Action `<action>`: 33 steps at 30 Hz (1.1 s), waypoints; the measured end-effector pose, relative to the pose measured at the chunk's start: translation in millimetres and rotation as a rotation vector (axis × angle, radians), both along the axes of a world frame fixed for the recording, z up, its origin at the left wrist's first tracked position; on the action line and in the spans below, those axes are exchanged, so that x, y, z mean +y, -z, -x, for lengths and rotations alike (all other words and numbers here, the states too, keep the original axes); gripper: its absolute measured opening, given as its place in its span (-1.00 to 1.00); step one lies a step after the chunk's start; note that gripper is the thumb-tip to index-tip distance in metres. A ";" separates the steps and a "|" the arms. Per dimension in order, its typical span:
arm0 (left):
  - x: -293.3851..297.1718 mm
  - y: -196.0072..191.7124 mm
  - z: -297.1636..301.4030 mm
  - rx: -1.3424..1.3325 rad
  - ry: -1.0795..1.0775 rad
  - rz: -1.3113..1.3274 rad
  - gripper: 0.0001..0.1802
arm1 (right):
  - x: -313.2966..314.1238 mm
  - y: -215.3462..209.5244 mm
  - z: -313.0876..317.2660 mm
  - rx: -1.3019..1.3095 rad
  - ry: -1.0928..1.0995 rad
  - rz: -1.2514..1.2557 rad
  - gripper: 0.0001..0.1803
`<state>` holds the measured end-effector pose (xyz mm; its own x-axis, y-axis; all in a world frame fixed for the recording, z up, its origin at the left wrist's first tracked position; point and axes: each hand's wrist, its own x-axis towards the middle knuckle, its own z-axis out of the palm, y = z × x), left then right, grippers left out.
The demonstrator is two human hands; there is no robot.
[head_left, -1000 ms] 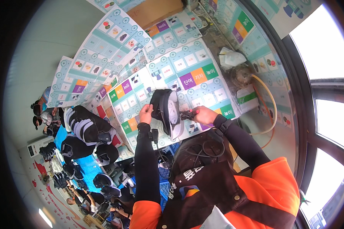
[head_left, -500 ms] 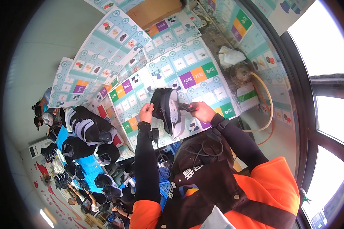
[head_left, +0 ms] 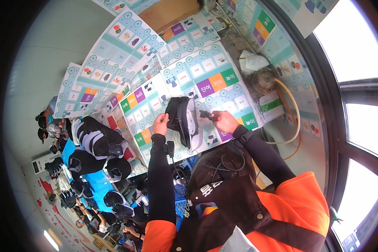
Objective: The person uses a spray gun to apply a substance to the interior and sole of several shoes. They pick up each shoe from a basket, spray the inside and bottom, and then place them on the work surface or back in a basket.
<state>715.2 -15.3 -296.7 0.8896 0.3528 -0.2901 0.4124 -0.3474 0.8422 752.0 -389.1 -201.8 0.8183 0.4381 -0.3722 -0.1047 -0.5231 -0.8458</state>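
A black and light-grey cap (head_left: 179, 117) stands on its edge on the printed sheets of the worktable (head_left: 216, 98), its pale side turned to the right. My left hand (head_left: 160, 124) pinches its left edge between thumb and fingers. To the right of the cap, my right hand (head_left: 226, 122) is closed round a small dark tool with red parts (head_left: 206, 114). The tool's tip points left at the cap, with a gap between them. Its exact kind is too small to make out.
Stacked black and grey caps (head_left: 97, 140) lie to the left, beside a blue surface (head_left: 97, 181). A yellow hose (head_left: 298, 107) curves at the right near a white packet (head_left: 255, 63). Tall printed panels (head_left: 109, 54) stand at the back left. Other people (head_left: 97, 220) work at the lower left.
My right hand has drawn the tool slightly to the right, away from the cap's pale side. My left hand and the cap have hardly moved.
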 end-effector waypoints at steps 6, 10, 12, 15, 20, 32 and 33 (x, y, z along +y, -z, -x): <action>-3.2 -6.5 -1.4 0.014 -0.014 0.023 -0.74 | -3.5 17.0 13.7 0.080 -0.166 -0.057 -0.65; -9.4 -33.0 -5.6 -0.032 0.028 0.054 -0.79 | -2.3 -12.8 8.2 0.402 -0.216 -0.054 -0.69; -32.6 -69.8 -21.0 -0.069 0.064 0.084 -0.82 | -15.4 29.6 13.2 0.195 -0.220 -0.149 -0.68; -94.9 -168.5 -40.0 -0.381 0.739 -0.721 -0.89 | -47.1 18.1 7.8 0.043 0.106 -0.081 -0.62; -99.5 -158.8 -10.9 -0.507 1.139 -0.974 -0.84 | -71.5 8.8 -0.6 0.154 0.302 -0.141 -0.70; -25.0 -145.1 14.3 -0.170 -0.015 -0.863 -0.71 | -66.4 -31.5 0.0 0.304 0.293 -0.307 -0.84; -27.9 -171.9 4.4 -0.189 0.136 -0.920 -0.67 | -69.4 -36.0 0.4 0.336 0.311 -0.362 -0.84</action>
